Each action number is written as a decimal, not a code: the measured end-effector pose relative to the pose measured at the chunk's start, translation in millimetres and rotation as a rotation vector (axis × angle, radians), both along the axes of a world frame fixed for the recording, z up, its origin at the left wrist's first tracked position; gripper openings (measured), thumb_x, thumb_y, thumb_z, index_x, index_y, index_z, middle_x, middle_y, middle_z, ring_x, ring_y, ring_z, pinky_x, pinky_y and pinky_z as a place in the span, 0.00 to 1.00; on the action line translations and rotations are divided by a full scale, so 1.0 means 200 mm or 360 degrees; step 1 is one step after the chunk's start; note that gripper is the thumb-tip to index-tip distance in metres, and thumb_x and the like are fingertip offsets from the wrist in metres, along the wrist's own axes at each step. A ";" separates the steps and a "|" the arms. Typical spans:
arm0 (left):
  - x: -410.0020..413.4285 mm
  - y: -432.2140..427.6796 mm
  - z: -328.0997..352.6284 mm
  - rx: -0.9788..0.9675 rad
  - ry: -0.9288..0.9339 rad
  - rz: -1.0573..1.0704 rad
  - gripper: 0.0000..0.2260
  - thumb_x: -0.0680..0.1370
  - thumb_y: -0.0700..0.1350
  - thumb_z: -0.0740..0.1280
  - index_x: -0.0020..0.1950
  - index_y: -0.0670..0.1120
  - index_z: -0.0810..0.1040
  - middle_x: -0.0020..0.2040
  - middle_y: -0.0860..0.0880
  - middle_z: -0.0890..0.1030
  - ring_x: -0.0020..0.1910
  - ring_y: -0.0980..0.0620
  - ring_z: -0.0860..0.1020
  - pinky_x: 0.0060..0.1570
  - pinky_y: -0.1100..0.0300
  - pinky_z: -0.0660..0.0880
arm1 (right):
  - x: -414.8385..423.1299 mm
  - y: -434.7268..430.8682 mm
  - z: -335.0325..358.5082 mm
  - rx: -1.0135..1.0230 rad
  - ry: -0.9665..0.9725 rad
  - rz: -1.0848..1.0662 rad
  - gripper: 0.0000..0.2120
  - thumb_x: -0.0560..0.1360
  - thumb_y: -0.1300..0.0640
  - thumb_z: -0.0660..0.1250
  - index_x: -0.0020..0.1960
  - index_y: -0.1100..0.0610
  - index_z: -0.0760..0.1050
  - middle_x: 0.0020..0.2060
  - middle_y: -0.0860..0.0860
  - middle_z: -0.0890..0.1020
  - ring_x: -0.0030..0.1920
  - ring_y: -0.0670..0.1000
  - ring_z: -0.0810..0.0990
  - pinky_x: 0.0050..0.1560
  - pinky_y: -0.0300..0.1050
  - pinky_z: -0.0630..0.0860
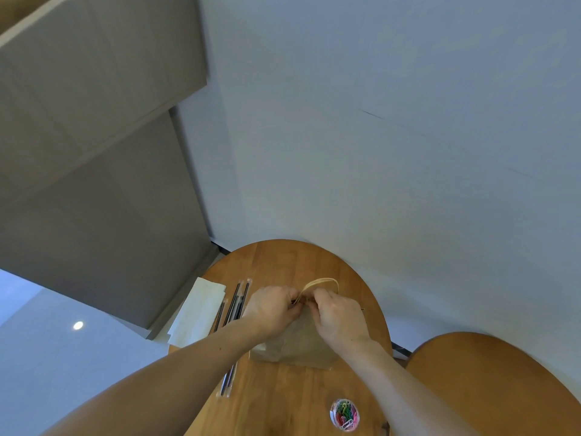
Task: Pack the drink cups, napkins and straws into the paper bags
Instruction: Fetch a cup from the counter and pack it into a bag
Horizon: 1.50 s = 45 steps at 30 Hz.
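Note:
A brown paper bag (295, 347) stands upright on the round wooden table (283, 401). Both hands pinch its top together just below the looped paper handles (323, 283). My left hand (272, 309) grips the top from the left and my right hand (336, 319) from the right, fingertips nearly touching. What is inside the bag is hidden. Several black wrapped straws (237, 305) lie on the table left of the bag, partly under my left forearm. A stack of white napkins (198, 313) lies further left at the table's edge. No cup is in view.
A small clear tub of coloured paper clips (345, 415) stands near the table's front edge. A second wooden table (490, 382) sits at the right. A white wall rises behind, and grey cabinets (94, 184) stand at the left.

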<state>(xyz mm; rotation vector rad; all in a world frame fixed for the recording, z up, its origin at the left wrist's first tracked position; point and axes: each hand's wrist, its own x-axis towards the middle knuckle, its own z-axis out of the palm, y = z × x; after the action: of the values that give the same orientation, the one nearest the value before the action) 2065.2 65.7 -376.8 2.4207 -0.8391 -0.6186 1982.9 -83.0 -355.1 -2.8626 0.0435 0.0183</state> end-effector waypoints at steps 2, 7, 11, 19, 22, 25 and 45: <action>0.00 0.00 0.00 -0.0006 -0.0023 0.0005 0.14 0.81 0.51 0.62 0.35 0.55 0.69 0.30 0.55 0.71 0.31 0.54 0.72 0.29 0.62 0.61 | 0.00 -0.02 -0.01 -0.0062 0.0085 0.0022 0.14 0.84 0.51 0.54 0.60 0.53 0.76 0.49 0.49 0.83 0.45 0.53 0.82 0.44 0.50 0.78; -0.01 -0.01 0.00 -0.0009 -0.0025 0.0014 0.13 0.81 0.52 0.61 0.38 0.51 0.74 0.33 0.53 0.75 0.34 0.52 0.75 0.29 0.61 0.63 | -0.01 -0.03 -0.03 -0.0040 0.0123 -0.0022 0.15 0.84 0.49 0.54 0.61 0.52 0.75 0.50 0.48 0.83 0.46 0.51 0.82 0.46 0.48 0.78; -0.02 -0.02 -0.01 0.0002 -0.0038 0.0046 0.13 0.81 0.52 0.61 0.36 0.54 0.69 0.31 0.55 0.72 0.33 0.55 0.74 0.28 0.63 0.61 | 0.00 -0.02 -0.04 0.0028 0.0166 -0.0120 0.12 0.82 0.48 0.58 0.59 0.52 0.76 0.47 0.48 0.83 0.45 0.51 0.82 0.44 0.47 0.77; -0.05 -0.03 -0.01 0.0001 -0.0056 0.0067 0.13 0.81 0.50 0.62 0.36 0.50 0.70 0.31 0.55 0.70 0.35 0.52 0.74 0.32 0.57 0.65 | 0.05 0.00 -0.01 -0.0073 0.0417 -0.0214 0.11 0.80 0.48 0.59 0.52 0.49 0.80 0.41 0.50 0.82 0.41 0.54 0.81 0.38 0.48 0.78; -0.05 -0.03 -0.01 0.0006 -0.0073 0.0069 0.14 0.81 0.50 0.62 0.36 0.50 0.70 0.31 0.55 0.69 0.34 0.52 0.74 0.32 0.58 0.65 | 0.06 0.00 0.00 -0.0126 0.0449 -0.0182 0.11 0.80 0.50 0.60 0.48 0.53 0.79 0.39 0.51 0.81 0.39 0.55 0.81 0.35 0.47 0.74; -0.06 -0.02 0.00 0.0026 -0.0055 0.0063 0.12 0.81 0.50 0.62 0.38 0.50 0.72 0.33 0.54 0.72 0.36 0.51 0.75 0.33 0.57 0.67 | 0.06 0.01 0.00 -0.0154 0.0449 -0.0132 0.11 0.81 0.50 0.60 0.49 0.54 0.78 0.40 0.52 0.81 0.40 0.56 0.81 0.36 0.47 0.75; -0.02 0.28 -0.18 0.0189 0.0280 0.0471 0.06 0.75 0.45 0.70 0.46 0.57 0.78 0.47 0.54 0.78 0.42 0.58 0.76 0.38 0.66 0.72 | -0.34 -0.40 -0.32 0.0662 0.0351 -0.0576 0.22 0.78 0.47 0.68 0.70 0.48 0.69 0.68 0.45 0.73 0.59 0.46 0.78 0.59 0.46 0.77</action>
<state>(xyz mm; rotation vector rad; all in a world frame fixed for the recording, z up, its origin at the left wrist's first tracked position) 2062.2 122.7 -412.4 2.4853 -0.3720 -0.7681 1915.1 -162.1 -419.8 -2.3870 0.5345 0.2397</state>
